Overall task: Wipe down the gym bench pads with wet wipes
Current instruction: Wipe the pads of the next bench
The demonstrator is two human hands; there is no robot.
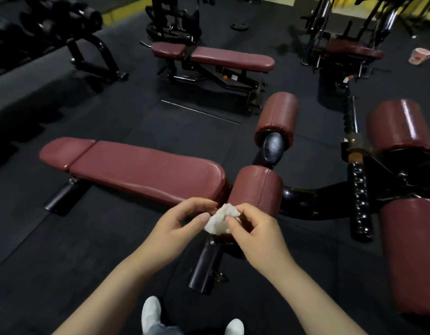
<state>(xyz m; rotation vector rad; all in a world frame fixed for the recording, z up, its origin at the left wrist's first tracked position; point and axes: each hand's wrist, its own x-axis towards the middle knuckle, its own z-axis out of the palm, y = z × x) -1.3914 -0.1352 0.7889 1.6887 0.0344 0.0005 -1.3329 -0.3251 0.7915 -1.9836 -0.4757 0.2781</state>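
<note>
No writing is showing legibly. Both hands, left hand (179, 224) and right hand (253, 232), are pinching a crumpled wet wipe (220, 222) together, just above the maroon bench pad (146, 171) and roller pad (256, 189).

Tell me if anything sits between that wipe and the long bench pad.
Nothing visible does. Both the left hand and right hand pinch the crumpled wet wipe just in front of the near end of the long bench pad. The roller pad stands to the right of that path, not across it.
</note>
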